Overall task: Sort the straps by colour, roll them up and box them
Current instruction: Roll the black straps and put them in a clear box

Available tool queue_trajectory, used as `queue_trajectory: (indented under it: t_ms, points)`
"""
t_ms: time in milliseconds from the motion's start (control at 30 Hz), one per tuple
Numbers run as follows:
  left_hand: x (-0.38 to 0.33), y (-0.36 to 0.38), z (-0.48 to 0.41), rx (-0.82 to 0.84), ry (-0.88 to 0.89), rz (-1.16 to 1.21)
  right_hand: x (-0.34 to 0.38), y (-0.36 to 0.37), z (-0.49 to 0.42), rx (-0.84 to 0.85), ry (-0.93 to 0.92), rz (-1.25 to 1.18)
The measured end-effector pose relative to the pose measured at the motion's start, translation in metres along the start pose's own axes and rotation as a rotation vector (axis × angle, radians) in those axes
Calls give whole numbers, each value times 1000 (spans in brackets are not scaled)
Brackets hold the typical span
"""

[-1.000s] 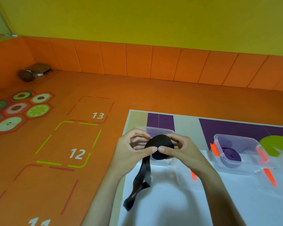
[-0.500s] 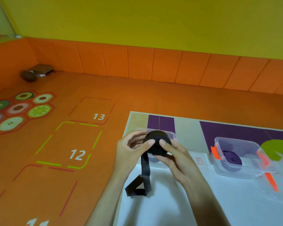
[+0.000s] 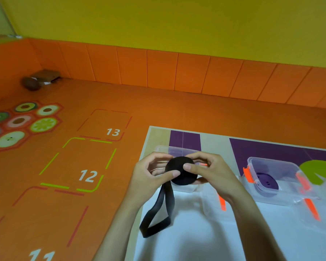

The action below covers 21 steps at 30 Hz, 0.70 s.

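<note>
A black strap [image 3: 181, 171], mostly wound into a thick roll, is held in the air above the table's left part. My left hand [image 3: 149, 178] grips the roll from the left, thumb on its face. My right hand [image 3: 213, 174] grips it from the right, thumb on its face too. The strap's loose tail [image 3: 158, 213] hangs down in a fold and touches the white cloth [image 3: 233, 238]. Behind the roll stands a clear plastic box [image 3: 164, 149], partly hidden. A second clear box [image 3: 267, 178] with orange clips, to the right, holds a rolled purple strap [image 3: 267, 183].
The low table [image 3: 154, 136] has a purple and green pattern at the back. A clear lid with orange clips [image 3: 307, 204] lies by the right box. Orange floor mats with numbers 11, 12, 13 lie to the left. A brown object [image 3: 40, 80] sits in the far corner.
The roll has been turned between both hands and taken up more strap. The hanging tail has shifted and now lies in a looser fold on the cloth.
</note>
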<state>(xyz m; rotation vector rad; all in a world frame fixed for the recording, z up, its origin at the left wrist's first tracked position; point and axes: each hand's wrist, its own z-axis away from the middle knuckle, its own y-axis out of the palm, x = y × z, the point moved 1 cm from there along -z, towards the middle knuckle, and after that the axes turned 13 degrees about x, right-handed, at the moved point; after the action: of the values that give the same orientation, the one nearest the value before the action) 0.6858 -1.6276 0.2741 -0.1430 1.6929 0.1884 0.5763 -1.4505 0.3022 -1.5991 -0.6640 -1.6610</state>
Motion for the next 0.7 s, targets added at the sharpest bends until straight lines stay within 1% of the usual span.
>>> queue_trajectory:
  t_ms: [133, 200, 367, 533, 700]
  points:
    - [-1, -8, 0, -20, -24, -11, -5, 6, -3, -109, -46, -75]
    - [-5, -11, -2, -55, -22, -7, -6, 10, -5, -135, -68, -122]
    - [-15, -9, -11, -140, 63, 42, -6, 20, -11, -180, -155, -299]
    - [-9, -5, -9, -166, 113, 116, -1, 31, -16, -169, -221, -505]
    - [0, 3, -6, -305, 128, 321, -9, 57, -19, -107, -246, -723]
